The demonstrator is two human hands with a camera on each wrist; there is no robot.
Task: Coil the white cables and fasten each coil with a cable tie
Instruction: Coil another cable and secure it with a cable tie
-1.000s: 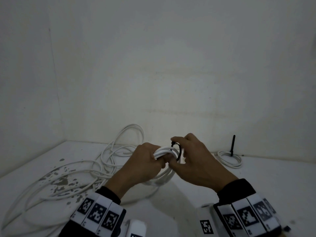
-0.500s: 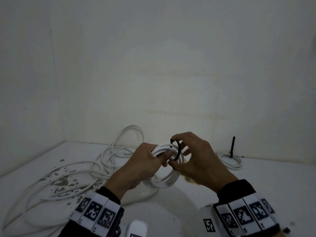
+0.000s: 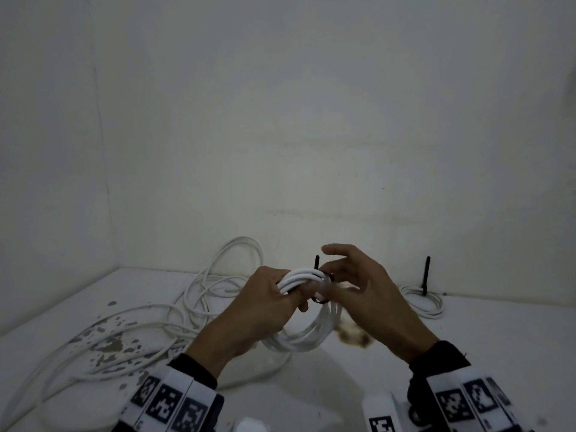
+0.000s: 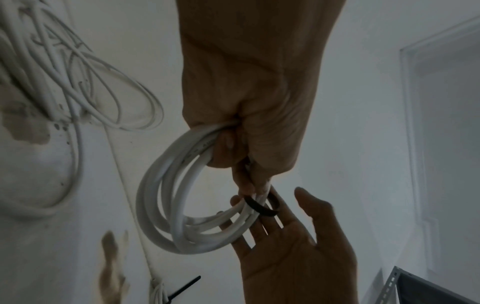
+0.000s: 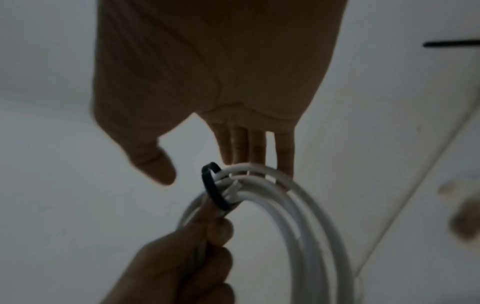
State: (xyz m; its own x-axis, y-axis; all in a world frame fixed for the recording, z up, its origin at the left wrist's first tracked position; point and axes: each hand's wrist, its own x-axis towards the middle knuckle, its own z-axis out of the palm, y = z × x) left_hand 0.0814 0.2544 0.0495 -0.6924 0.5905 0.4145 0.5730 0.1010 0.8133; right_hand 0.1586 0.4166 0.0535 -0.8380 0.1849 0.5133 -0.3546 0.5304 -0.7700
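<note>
**Presently: One Coil Held, Tie Looped Round It**

Here, no brand is legible; faint grey print runs along the jacket of the held cable in the left wrist view, too blurred to be read. Black-and-white square marker tiles (image 3: 165,403) are worn on both wrists, three being countable on the left band.

One white coil (image 3: 307,330) of several turns is gripped by the left hand (image 3: 265,302), whose fingers are curled round the bundled strands at the top. One black cable tie (image 4: 259,206) is looped loosely round those strands, just beside the left fingertips; its tail stands up behind the bundle. The right hand (image 3: 364,294) is spread wide, fingers straight; it holds nothing, and its fingers (image 5: 255,146) lie behind the coil by the tie.

On the white bench (image 3: 467,353), one finished small coil (image 3: 425,302) lies at the right by the wall, with one black tie tail (image 3: 425,274) pointing upward. At the left, a loose tangle of white cable (image 3: 131,319) is spread over the stained surface; its separate cables cannot be counted.
</note>
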